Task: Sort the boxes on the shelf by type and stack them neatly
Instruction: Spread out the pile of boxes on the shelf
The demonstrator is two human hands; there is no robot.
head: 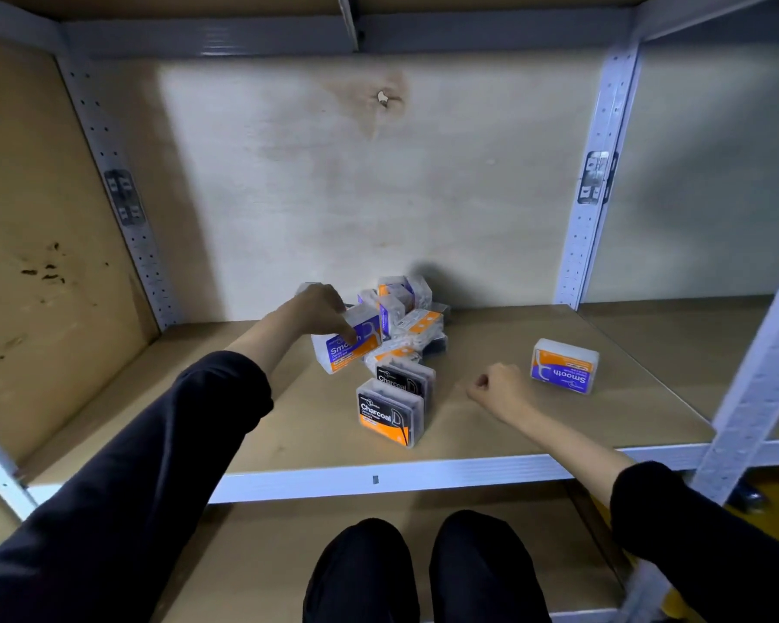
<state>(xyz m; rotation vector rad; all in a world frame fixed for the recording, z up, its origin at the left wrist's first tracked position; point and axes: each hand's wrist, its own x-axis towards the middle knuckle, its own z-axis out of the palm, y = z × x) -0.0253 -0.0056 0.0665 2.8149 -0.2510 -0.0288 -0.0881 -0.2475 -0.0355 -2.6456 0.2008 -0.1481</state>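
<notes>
Centre frame: left grip (pixel 322 310) curled over tilted white box (pixel 347 348) at left edge of box pile (pixel 408 308) on shelf (pixel 491 442). Just right of two black boxes (pixel 390 413), right grip (pixel 498 386) fisted, holding nothing, resting on shelf. Centre right: lone white box (pixel 565 366), apart from pile.

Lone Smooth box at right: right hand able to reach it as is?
Probably yes: the right hand, curled and empty, sits beside the lone Smooth box with only bare shelf between them.
</notes>
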